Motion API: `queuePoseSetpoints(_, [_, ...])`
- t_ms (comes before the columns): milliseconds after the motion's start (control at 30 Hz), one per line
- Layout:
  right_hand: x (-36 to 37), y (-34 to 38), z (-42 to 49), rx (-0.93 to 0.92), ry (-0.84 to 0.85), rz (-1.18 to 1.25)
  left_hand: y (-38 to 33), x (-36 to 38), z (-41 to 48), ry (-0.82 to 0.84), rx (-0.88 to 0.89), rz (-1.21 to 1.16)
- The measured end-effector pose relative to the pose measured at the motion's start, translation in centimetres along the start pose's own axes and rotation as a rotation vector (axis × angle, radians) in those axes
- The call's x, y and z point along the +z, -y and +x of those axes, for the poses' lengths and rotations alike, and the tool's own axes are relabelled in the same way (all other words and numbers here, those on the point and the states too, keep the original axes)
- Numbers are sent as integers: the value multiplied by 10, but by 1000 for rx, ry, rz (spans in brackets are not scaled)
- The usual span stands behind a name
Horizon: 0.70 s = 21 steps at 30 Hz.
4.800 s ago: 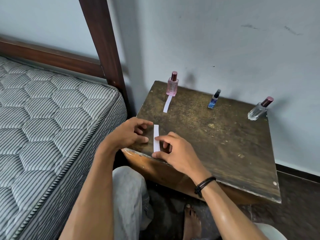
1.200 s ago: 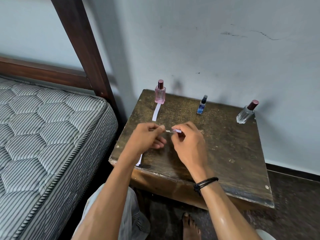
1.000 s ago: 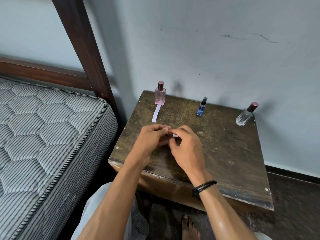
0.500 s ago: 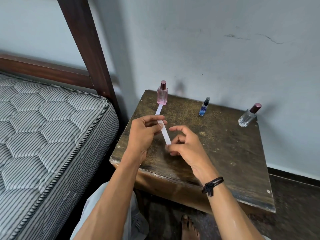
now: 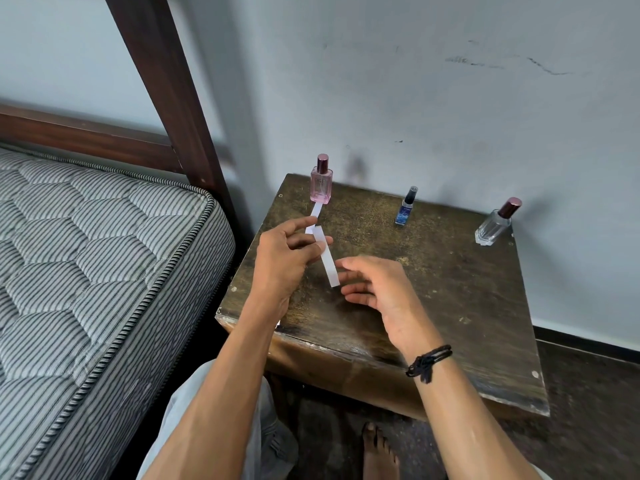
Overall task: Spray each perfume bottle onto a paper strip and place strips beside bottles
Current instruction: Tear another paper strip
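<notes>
Worn wooden table beside striped mattress, grey wall behind.

A home bedroom: quilted mattress, dark wooden bedpost, worn bedside table.

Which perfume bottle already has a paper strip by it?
The pink bottle, back left: a white strip lies right in front of it. The small blue bottle and the clear bottle have none.

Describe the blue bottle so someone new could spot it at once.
Find the dark wooden table against the wall. Three bottles stand along its far edge; the blue bottle is the middle one. It is slimmest, black-capped, unlike the pink bottle and clear bottle.
</notes>
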State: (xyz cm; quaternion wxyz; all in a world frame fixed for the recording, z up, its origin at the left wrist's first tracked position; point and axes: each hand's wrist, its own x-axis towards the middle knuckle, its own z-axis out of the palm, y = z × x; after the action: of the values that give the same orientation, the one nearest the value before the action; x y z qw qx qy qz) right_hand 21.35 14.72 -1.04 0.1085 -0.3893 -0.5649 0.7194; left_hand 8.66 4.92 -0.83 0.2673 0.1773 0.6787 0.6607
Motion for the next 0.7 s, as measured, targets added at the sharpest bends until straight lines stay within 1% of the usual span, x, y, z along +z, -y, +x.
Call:
queuePoseSetpoints(67, [1, -4, 1, -52, -51, -118, 1, 0, -1, 11, -6, -9])
queuePoseSetpoints(200, [5, -8, 0, -110, -39, -211, 1, 1, -1, 30, -20, -4])
queuePoseSetpoints(367, [5, -7, 0, -75, -43, -221, 2, 2, -1, 12, -20, -25])
queuePoseSetpoints(533, [4, -8, 0, -37, -11, -235, 1, 1, -2, -19, -15, -61])
queuePoseSetpoints(700, [3, -9, 1, -28, 2, -305, 3, 2, -2, -23, -9, -25])
